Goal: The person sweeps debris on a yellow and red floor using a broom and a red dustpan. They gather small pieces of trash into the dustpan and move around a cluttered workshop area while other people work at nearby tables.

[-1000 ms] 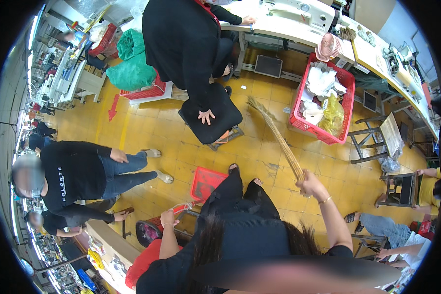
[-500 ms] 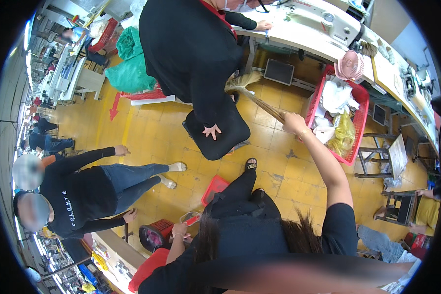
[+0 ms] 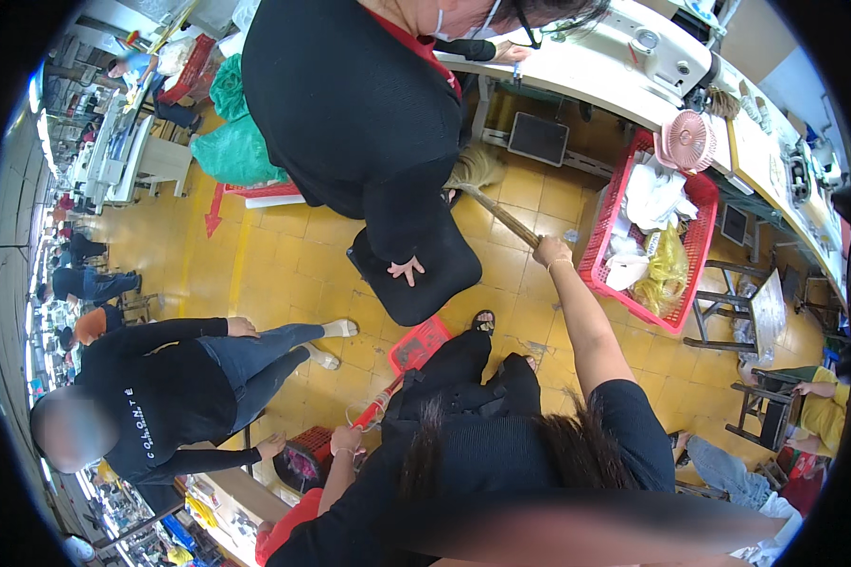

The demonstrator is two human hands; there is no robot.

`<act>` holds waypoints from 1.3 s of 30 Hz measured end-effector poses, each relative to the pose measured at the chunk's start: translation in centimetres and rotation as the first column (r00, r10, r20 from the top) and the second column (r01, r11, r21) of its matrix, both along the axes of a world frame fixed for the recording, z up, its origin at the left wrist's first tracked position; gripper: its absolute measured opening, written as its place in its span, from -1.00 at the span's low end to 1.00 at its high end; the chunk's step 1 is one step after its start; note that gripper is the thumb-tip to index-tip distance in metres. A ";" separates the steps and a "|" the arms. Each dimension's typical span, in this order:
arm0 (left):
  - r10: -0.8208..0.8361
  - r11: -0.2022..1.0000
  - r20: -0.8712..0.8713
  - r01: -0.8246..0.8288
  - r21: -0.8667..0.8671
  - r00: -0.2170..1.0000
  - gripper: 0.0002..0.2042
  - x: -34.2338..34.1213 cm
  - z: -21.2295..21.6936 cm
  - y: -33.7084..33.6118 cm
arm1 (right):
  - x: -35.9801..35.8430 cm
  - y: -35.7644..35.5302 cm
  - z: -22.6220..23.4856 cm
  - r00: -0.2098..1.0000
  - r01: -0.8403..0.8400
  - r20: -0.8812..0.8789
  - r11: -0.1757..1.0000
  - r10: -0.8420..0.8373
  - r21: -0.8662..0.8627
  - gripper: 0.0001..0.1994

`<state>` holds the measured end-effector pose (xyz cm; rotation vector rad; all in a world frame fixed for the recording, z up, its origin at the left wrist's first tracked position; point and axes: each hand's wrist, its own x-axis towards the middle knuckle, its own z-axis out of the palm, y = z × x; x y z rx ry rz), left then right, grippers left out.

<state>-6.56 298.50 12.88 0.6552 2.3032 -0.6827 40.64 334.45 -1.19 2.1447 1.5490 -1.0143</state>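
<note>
My right hand (image 3: 551, 252) is closed round the handle of a straw broom (image 3: 503, 216). The broom's pale bristles (image 3: 479, 167) are on the tiled floor beside a black-cushioned seat (image 3: 435, 279), partly hidden by a co-worker in black. My left hand (image 3: 346, 440), lower left, grips the red handle of a long-handled dustpan (image 3: 422, 344). Its red pan is by my feet, just below the seat. That co-worker's hand (image 3: 407, 270) is spread flat on the seat cushion.
A red basket (image 3: 640, 302) of white cloth and yellow plastic stands right, under the sewing table (image 3: 577, 71). Wooden stools (image 3: 723, 302) are farther right. A person (image 3: 151, 392) stands left beside a dark red basket (image 3: 298, 463). Green sacks (image 3: 232, 146) lie upper left.
The dustpan has moved a little forward, and more of its red pan and handle shows. My right hand and the broom have shifted slightly left. The co-worker in black leans lower over the table.
</note>
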 end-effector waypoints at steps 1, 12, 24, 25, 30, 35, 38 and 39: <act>-0.029 1.000 0.016 0.029 -0.004 0.999 -0.58 0.4 0.2 0.6 | 0.8 -0.7 0.0 0.999 0.039 -0.030 0.999 -0.040 -0.033 -0.69; -0.262 0.957 0.158 0.278 -0.088 0.952 -0.64 2.2 0.4 5.1 | 9.7 -13.6 8.4 0.855 0.365 -0.332 0.917 -0.398 -0.161 -0.68; -0.217 0.955 0.292 0.264 -0.135 0.932 -0.66 3.3 -0.7 9.8 | 3.8 -23.9 15.2 -0.269 0.554 -0.540 0.331 -0.797 -0.764 -0.60; -0.215 0.954 0.291 0.265 -0.142 0.932 -0.66 3.4 -0.6 10.4 | 2.8 -22.3 12.5 -0.219 0.555 -0.582 0.390 -0.783 -0.734 -0.61; -0.234 0.948 0.283 0.282 -0.145 0.930 -0.66 4.6 0.8 12.5 | 1.5 -11.7 -1.4 0.041 0.762 -0.728 0.493 -0.684 -0.421 -0.90; -0.309 0.927 0.219 0.345 -0.149 0.926 -0.69 3.0 1.2 12.2 | 4.2 -10.4 -7.7 -0.116 0.849 -0.664 0.273 -0.738 -0.452 -0.92; -0.359 0.909 0.237 0.396 -0.132 0.903 -0.69 0.9 0.4 11.4 | 2.7 -14.1 -7.3 -0.486 0.755 -0.587 0.028 -0.647 -0.656 -0.89; -0.343 0.915 0.251 0.383 -0.128 0.905 -0.68 0.4 0.1 11.0 | 1.3 -15.5 -6.5 -0.629 0.674 -0.519 -0.074 -0.578 -0.735 -0.88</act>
